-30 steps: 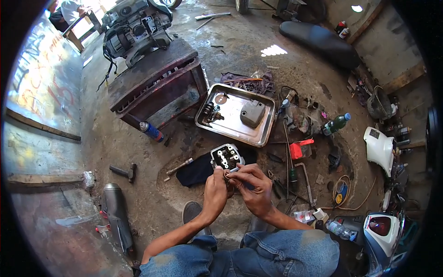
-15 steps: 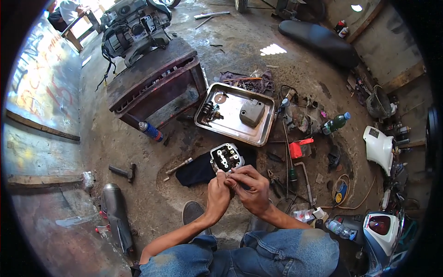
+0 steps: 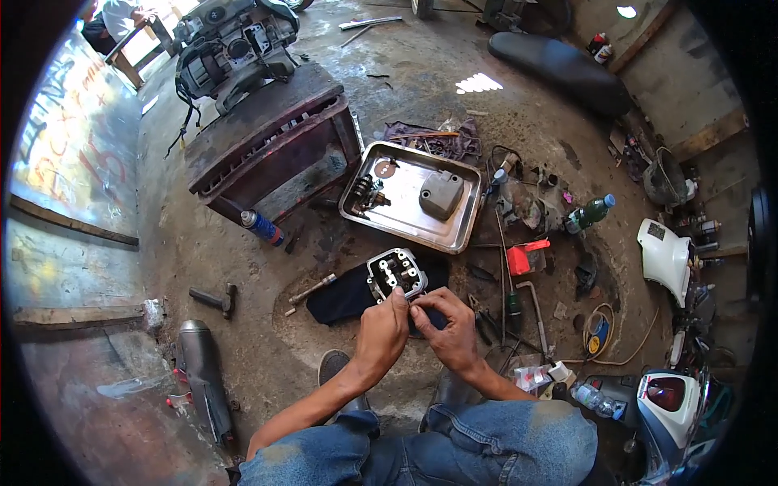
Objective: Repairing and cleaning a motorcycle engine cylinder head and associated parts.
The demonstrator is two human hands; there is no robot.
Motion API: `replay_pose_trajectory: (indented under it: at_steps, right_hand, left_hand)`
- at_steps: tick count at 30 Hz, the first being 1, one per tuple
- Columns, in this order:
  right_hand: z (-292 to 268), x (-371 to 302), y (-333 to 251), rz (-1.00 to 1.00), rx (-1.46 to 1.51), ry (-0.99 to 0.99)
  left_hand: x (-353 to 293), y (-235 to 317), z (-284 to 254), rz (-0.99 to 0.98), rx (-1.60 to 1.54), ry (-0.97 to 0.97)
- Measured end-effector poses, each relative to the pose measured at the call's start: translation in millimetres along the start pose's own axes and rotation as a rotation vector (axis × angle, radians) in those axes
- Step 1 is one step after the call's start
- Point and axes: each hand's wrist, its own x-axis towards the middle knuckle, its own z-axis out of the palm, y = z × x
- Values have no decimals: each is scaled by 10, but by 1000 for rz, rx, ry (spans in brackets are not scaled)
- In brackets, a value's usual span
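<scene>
A silver-grey engine cylinder head (image 3: 397, 274) lies on a dark cloth (image 3: 339, 303) on the floor in front of me. My left hand (image 3: 382, 328) is closed at its near edge, thumb stretched up over the rim. Beside it my right hand (image 3: 450, 328) is closed too, thumb and fingers curled in a pinch close to the left thumb. Whatever either hand holds is hidden or too small to make out. Beyond the cloth stands a metal tray (image 3: 397, 230) with a grey engine cover (image 3: 441, 194) and a camshaft (image 3: 365, 197) in it.
Left lie a hammer (image 3: 214, 300), a spray can (image 3: 262, 228) and an exhaust muffler (image 3: 203, 377). An engine (image 3: 235, 57) sits on a wooden stand (image 3: 271, 150). Right are a red box (image 3: 528, 257), a green bottle (image 3: 590, 214), several tools and motorcycle parts. A long seat (image 3: 559, 69) lies farther back.
My hands have drawn slightly apart; the right has shifted a little right, and the left thumb now reaches over the cylinder head's near rim. The cylinder head stays on the cloth.
</scene>
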Motion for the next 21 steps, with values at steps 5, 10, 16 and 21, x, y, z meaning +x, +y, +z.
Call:
replay_pose_trajectory:
  at_steps: [5, 10, 16, 21]
  right_hand:
    - [129, -209, 385, -58, -190, 100]
    - [120, -354, 518, -1, -201, 95]
    - [-201, -84, 675, -85, -220, -333]
    - [-302, 68, 585, -160, -230, -501]
  left_hand:
    - [-44, -372, 232, -177, -140, -139]
    - [-72, -456, 247, -740, -850, -490]
    - [-77, -605, 110, -902, -1049, -606]
    - [-30, -480, 57, -910, -989, -564]
